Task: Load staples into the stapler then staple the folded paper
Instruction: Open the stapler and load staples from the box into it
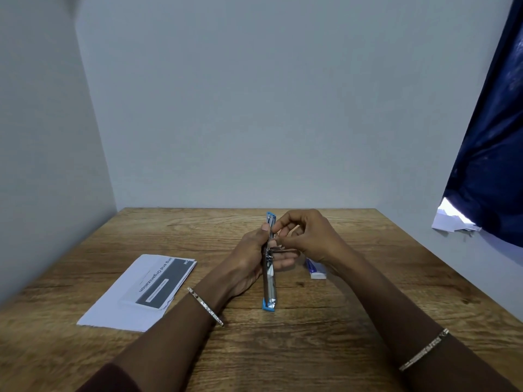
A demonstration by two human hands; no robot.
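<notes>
Two pale grey walls [283, 108] meet in a corner at the far left and fill most of the view. A dark blue curtain [486, 165] hangs at the right, cut off by the frame edge. A bright gap and some torn white scraps show under its lower corner, and I cannot tell what these are.

The wooden counter [311, 349] has a strong brown grain and runs back to the far wall. Both forearms come in from the bottom edge, cut off there, and each wears a thin bracelet.

The folded paper [113, 304] lies flat at the left of the counter, well apart from the hands. Its print faces away, so only "Organization" reads surely (the letters before it are cut short by the fold).

The left hand [249, 261] grips the stapler [269, 287] around its middle, with the thumb up along one side. The stapler is swung open into one long metal strip with a blue tip at each end. Its near tip is at the counter and its far tip points toward the wall.

The right hand [308, 236] is narrow, its fingertips drawn together and pinching at the stapler's middle. The fingers hide that spot, so I cannot tell whether staples sit between them.

A small white and blue box [315, 271] lies just behind the right wrist, half hidden. Its label is too small to read.
</notes>
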